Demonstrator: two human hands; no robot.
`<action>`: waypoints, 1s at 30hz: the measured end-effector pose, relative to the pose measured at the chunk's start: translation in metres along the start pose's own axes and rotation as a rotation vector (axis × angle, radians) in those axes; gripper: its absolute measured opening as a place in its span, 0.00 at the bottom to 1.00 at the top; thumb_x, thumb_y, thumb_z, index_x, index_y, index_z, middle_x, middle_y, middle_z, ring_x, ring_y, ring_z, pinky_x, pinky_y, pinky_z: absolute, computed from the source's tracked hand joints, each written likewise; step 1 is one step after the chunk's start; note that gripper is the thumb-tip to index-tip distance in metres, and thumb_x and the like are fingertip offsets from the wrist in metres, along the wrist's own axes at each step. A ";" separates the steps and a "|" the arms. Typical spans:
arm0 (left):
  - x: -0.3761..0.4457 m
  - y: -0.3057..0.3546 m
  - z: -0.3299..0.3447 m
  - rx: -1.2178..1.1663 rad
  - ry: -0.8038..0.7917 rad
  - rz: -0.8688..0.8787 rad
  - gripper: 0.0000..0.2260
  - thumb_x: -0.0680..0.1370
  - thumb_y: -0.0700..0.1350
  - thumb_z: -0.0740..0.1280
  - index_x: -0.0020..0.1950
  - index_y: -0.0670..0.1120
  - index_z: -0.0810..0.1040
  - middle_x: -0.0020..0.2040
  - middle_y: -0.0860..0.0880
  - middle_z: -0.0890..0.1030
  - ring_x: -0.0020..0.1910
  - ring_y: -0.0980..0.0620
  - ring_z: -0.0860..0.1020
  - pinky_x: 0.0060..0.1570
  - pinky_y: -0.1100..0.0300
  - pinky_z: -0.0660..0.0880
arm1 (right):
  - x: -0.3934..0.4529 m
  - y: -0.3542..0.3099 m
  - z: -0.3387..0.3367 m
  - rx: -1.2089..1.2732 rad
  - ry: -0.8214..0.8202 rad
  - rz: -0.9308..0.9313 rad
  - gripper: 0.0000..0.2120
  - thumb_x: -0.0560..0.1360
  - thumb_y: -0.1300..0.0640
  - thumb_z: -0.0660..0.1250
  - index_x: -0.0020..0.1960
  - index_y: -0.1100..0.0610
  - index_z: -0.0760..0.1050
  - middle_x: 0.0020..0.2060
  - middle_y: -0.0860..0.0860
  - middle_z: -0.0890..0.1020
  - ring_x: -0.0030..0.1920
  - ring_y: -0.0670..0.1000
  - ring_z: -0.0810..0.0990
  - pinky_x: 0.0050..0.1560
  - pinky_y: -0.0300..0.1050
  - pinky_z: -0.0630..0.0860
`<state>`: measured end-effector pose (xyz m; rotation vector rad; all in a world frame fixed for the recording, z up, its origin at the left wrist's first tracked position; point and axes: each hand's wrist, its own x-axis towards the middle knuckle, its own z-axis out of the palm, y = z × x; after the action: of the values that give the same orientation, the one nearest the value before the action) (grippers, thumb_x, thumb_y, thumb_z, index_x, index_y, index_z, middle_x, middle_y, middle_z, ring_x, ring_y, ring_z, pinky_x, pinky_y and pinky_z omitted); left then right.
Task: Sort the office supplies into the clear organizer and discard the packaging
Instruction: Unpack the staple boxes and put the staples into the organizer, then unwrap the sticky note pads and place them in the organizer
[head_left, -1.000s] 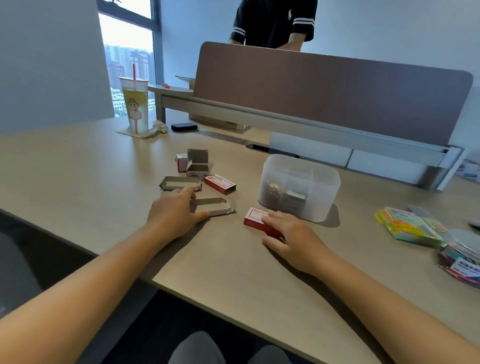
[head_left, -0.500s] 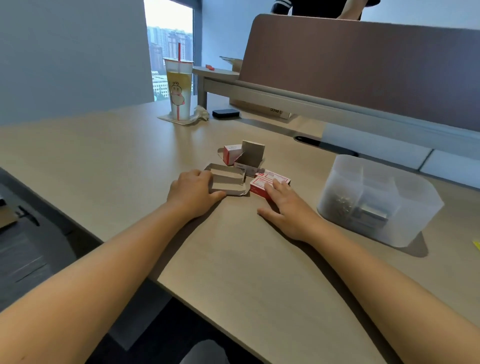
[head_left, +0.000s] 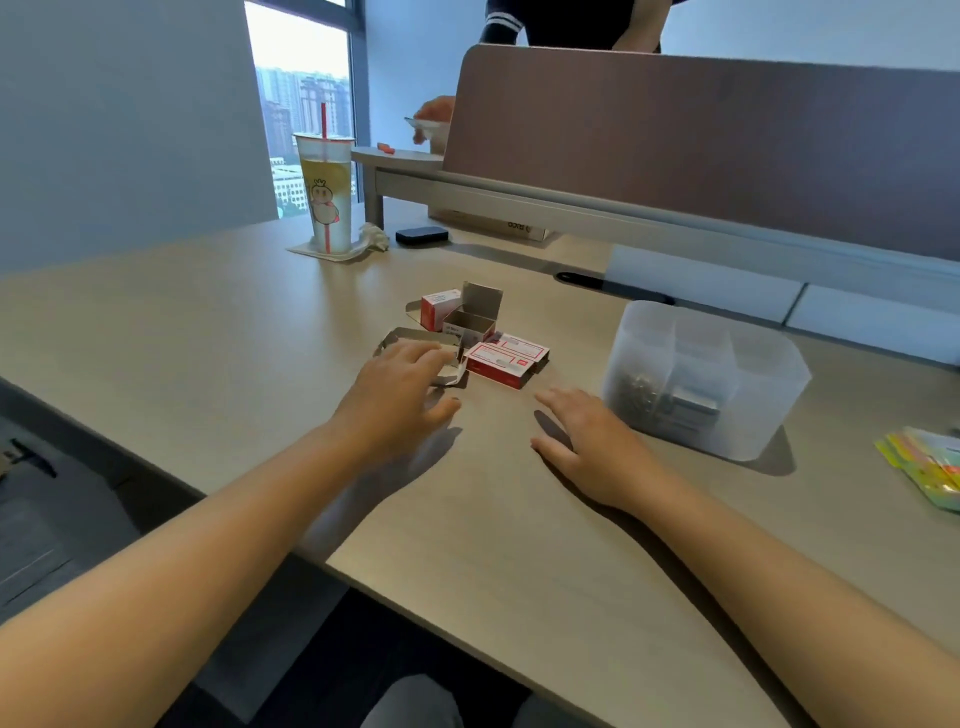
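Opened boxes clustered mid-table, two closed boxes just right of them, organizer further right, paper pads at far right edge, cup behind left, divider along the back, left hand on flattened box, right hand before organizer

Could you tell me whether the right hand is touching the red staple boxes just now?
Apart. The head view shows bare table between the right hand and the red staple boxes; its fingers lie flat short of them.
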<state>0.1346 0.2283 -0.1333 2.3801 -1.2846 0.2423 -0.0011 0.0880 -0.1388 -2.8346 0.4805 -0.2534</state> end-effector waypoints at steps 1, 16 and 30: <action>-0.004 0.012 0.000 0.002 -0.031 0.059 0.22 0.76 0.51 0.62 0.69 0.48 0.65 0.71 0.49 0.67 0.70 0.49 0.63 0.69 0.55 0.61 | -0.016 0.005 -0.005 -0.013 -0.001 0.008 0.24 0.76 0.49 0.58 0.69 0.55 0.60 0.69 0.52 0.65 0.68 0.51 0.64 0.67 0.45 0.63; 0.005 0.198 0.065 -0.065 -0.420 0.528 0.19 0.77 0.54 0.59 0.65 0.48 0.70 0.65 0.49 0.72 0.62 0.50 0.69 0.63 0.58 0.67 | -0.154 0.141 -0.057 -0.073 0.244 0.428 0.16 0.76 0.56 0.59 0.63 0.61 0.69 0.62 0.56 0.73 0.63 0.54 0.69 0.62 0.42 0.62; 0.023 0.229 0.090 -0.112 -0.385 0.595 0.21 0.75 0.55 0.62 0.66 0.48 0.69 0.65 0.49 0.73 0.64 0.49 0.69 0.63 0.57 0.66 | -0.142 0.191 -0.070 -0.333 0.419 0.679 0.18 0.74 0.66 0.56 0.63 0.60 0.68 0.59 0.60 0.76 0.58 0.60 0.73 0.55 0.53 0.69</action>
<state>-0.0466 0.0606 -0.1414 1.9502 -2.1096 -0.1260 -0.2054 -0.0528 -0.1430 -2.6973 1.6535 -0.6751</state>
